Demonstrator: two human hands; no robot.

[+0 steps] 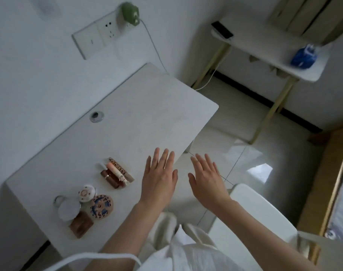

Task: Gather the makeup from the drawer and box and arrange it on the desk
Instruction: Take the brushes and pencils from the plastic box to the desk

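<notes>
Makeup lies in two groups on the white desk (pixel 131 114). A cluster of lipstick tubes and a brown bottle (pixel 116 174) sits beside my left hand. Nearer me are a small round white compact (pixel 86 193), a patterned round compact (pixel 101 206), a clear round case (pixel 67 209) and a brown square case (pixel 81 223). My left hand (pixel 160 178) hovers flat over the desk's front edge, fingers straight, holding nothing. My right hand (pixel 207 179) is spread open past the edge, above the floor, also holding nothing. No drawer or box is in view.
A white chair (pixel 260 216) stands to my right by the desk. A second white table (pixel 280 57) at the back carries a phone (pixel 222 29) and a blue object (pixel 304 56). A green charger (pixel 130 13) is plugged into the wall socket, its cable hanging behind the desk.
</notes>
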